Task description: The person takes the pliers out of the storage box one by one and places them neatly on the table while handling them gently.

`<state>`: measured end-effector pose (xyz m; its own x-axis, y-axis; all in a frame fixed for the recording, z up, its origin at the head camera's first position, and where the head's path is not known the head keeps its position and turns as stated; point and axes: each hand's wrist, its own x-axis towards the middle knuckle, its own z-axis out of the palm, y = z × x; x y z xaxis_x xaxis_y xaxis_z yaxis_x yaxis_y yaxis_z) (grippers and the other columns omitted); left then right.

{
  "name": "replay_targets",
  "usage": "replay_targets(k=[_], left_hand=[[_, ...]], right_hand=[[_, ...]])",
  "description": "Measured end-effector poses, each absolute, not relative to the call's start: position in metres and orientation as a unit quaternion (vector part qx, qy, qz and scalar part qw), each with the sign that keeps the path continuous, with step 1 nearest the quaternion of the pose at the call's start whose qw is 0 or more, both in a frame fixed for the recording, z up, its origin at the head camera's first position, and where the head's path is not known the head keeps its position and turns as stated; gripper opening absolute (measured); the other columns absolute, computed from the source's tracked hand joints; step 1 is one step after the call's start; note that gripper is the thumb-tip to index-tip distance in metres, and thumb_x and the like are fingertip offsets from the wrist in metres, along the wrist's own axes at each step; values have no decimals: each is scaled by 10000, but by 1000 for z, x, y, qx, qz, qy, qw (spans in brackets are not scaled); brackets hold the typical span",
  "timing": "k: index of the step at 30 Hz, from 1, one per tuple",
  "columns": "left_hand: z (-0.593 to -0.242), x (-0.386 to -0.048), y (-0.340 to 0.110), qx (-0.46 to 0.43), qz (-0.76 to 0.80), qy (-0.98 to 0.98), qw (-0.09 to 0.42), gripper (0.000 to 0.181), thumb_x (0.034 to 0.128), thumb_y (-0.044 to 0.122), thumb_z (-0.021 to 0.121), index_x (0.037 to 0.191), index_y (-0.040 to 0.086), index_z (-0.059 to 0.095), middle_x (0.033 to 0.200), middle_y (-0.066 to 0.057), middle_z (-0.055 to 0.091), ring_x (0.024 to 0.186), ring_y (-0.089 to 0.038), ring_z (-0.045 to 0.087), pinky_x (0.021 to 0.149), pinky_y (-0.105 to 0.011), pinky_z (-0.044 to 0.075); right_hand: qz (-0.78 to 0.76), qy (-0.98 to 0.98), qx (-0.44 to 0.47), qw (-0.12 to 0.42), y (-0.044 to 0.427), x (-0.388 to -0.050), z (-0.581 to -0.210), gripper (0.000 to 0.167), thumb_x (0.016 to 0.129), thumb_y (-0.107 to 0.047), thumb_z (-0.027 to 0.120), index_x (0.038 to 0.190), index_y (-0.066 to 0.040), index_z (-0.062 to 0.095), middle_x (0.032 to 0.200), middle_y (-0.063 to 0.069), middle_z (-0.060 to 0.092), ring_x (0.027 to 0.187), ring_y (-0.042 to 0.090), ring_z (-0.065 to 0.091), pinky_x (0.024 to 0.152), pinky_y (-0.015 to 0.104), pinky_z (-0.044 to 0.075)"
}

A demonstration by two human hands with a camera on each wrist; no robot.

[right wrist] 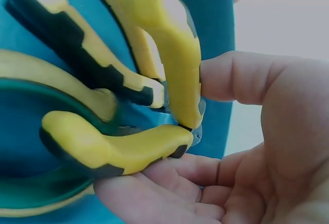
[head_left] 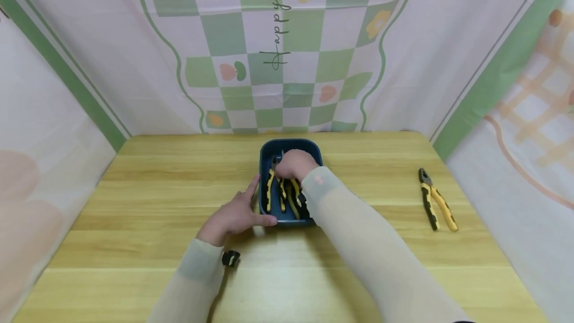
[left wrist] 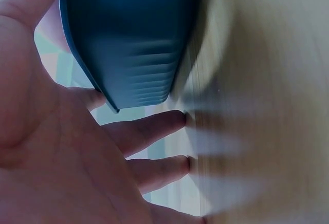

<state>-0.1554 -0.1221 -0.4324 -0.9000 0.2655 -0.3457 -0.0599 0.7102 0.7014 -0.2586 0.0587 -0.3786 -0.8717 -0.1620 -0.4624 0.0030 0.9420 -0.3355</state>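
A dark blue bin [head_left: 291,222] holds several yellow-and-black tools. My right hand [head_left: 297,164] reaches into it from above. In the right wrist view, my right hand [right wrist: 257,131] holds yellow-handled pliers [right wrist: 180,64] between the thumb on one handle and the fingers along the other; other tool handles [right wrist: 77,44] lie beside them. At the bin's near left corner, my left hand [head_left: 237,216] has its thumb at the near rim and a finger along the left side. The left wrist view shows my left hand [left wrist: 67,147] spread, one finger touching the rim, others reaching the table.
Another pair of pliers [head_left: 432,198] lies with parted handles on the right of the wooden table [head_left: 179,173]. A small black object [head_left: 230,258] is beside my left sleeve. A patterned cloth [head_left: 287,88] hangs behind the table's far edge.
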Motion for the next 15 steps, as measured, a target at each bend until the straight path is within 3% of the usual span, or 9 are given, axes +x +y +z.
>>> replay_targets(k=[8,15], left_hand=[[-432,-156,-122,62,376,899,215,1209,739,571,828,1586,423,-22,1579,-295,192,1426,-479,213,1065,-676,254],[-432,-156,-123,60,379,897,219,1208,748,565,825,1584,421,-35,1585,-291,175,1432,-476,197,1071,-675,243]], right_hand=[[-192,945,-10,267,60,-257,-365,317,927,-349,624,933,-46,717,973,138,667,612,267,666,515,365,560],[-186,950,-13,250,63,-253,-356,369,916,-343,629,629,-116,590,661,47,600,665,287,694,506,353,558]])
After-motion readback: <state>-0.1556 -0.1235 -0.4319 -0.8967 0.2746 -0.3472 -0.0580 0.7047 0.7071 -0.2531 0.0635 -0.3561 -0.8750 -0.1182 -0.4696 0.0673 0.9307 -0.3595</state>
